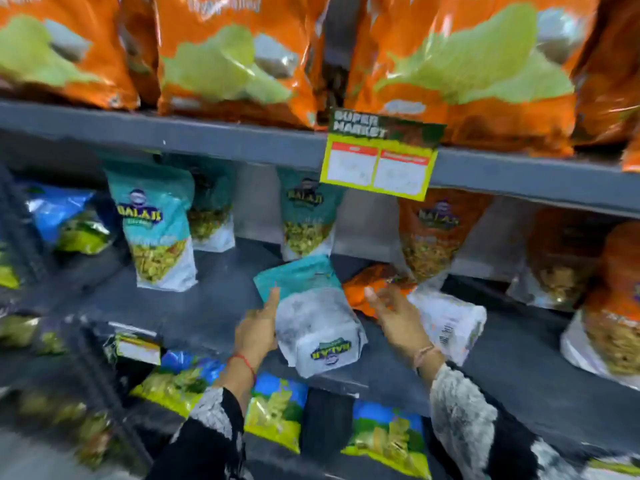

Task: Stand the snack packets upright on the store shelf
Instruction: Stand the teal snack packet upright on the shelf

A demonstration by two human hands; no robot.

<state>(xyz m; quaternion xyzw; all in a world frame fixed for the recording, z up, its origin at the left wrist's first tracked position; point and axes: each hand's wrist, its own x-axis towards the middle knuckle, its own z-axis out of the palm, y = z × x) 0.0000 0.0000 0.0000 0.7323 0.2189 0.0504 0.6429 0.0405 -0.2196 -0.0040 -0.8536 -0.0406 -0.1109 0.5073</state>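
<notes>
1. Writing I can read: the yellow-bordered price tag (pixel 379 157) clipped to the upper shelf edge (pixel 173 133) says "SUPER MARKET"; its two white price fields are too blurred to read. The teal packets carry the name "BALAJI".
2. Task item: a teal packet (pixel 313 317) lies flat on the middle shelf (pixel 214 306), at about 6 o'clock from the price tag. Its white base, printed "BALAJI", faces me, and its teal top points to the back.
3. An orange packet (pixel 422 306) also lies flat, at 3 o'clock from the fallen teal one, touching it.
4. My left hand (pixel 258 327) rests against the fallen teal packet's left edge, thumb on top; I cannot tell whether it grips.
5. My right hand (pixel 394 315) is spread, fingers apart, over the orange packet, holding nothing.
6. Upright teal packets (pixel 156 223) stand at 10 to 12 o'clock; upright orange packets (pixel 433 233) at 2 o'clock.
7. Large orange bags (pixel 228 57) fill the top shelf.
</notes>
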